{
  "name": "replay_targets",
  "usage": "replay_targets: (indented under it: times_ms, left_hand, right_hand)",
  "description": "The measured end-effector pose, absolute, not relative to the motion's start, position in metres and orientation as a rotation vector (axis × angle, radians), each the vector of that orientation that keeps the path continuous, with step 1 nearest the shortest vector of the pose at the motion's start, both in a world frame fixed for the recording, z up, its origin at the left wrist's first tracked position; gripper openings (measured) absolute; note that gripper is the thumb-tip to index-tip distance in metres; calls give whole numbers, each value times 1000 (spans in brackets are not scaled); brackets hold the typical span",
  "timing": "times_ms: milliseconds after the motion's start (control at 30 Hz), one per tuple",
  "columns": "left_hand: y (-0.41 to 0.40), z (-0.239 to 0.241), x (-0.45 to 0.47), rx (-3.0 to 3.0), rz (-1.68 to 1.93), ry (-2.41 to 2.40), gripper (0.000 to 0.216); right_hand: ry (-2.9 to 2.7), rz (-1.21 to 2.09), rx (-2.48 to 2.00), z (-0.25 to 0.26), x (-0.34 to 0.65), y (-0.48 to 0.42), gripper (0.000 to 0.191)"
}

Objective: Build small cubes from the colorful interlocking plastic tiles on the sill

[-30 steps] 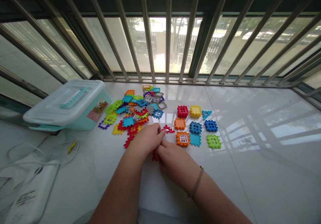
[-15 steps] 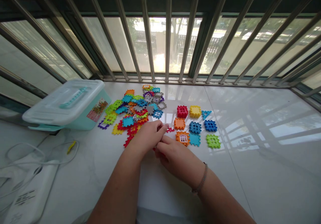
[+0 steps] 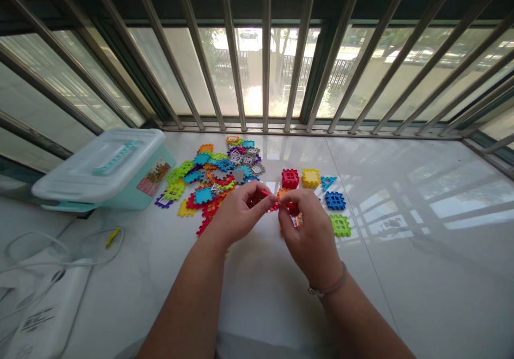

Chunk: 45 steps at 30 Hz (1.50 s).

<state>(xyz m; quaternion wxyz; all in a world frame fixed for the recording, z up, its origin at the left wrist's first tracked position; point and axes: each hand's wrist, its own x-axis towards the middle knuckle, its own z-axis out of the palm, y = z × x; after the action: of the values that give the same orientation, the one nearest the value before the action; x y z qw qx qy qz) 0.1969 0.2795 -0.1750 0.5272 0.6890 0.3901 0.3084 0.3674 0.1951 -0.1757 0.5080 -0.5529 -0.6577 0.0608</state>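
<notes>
My left hand (image 3: 236,214) is closed on a red interlocking tile (image 3: 264,193), gripped between thumb and fingers. Just to its right, my right hand (image 3: 311,236) pinches a red piece (image 3: 293,208), mostly hidden by the fingers. The fingertips of both hands almost meet above the floor. Between and below them lies a small red toothed piece (image 3: 274,207). Partly covered by my right hand are an orange tile (image 3: 282,193) and an orange tile with a white window (image 3: 297,219).
Left of my hands spreads a pile of mixed toothed tiles (image 3: 203,194). Beyond my right hand sit red (image 3: 290,178), yellow (image 3: 310,178), blue (image 3: 335,200) and green (image 3: 340,225) tile blocks and a blue triangle (image 3: 328,182). A lidded box (image 3: 104,171), power strip (image 3: 60,305) and metal bars (image 3: 266,80) surround the floor.
My hands have drawn apart from their overlapped position. The right hand has moved up and right over the orange and blue tiles, and red pieces now show in both hands.
</notes>
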Motion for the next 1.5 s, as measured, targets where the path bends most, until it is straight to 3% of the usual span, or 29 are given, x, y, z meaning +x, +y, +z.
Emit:
replay_targets:
  times_ms: [333,500,700,900,1267,1500]
  left_hand:
    - [286,-182,197,1427,960,993,37]
    - [297,-194,197,1232,1105,1213,44]
    - [305,-211,193,1346,968,1354,42]
    - [305,-210,194,1642,752,1539,21]
    - [306,-223,195,1419,858,1388,27]
    - [298,-201,202,1056,886,1191,38]
  right_hand:
    - [-1582,69,-1312,-179,364,193,27]
    - [-1571,94,-1333,-177,362,191,23]
    - [-1599,127,-1349,-179,361,191,20]
    - [-1611,139,-1369,-181,360,190,19]
    - [-1600,149,-1370,-182,360,190,20]
    - [-1608,152,-1406,-182,360,190,19]
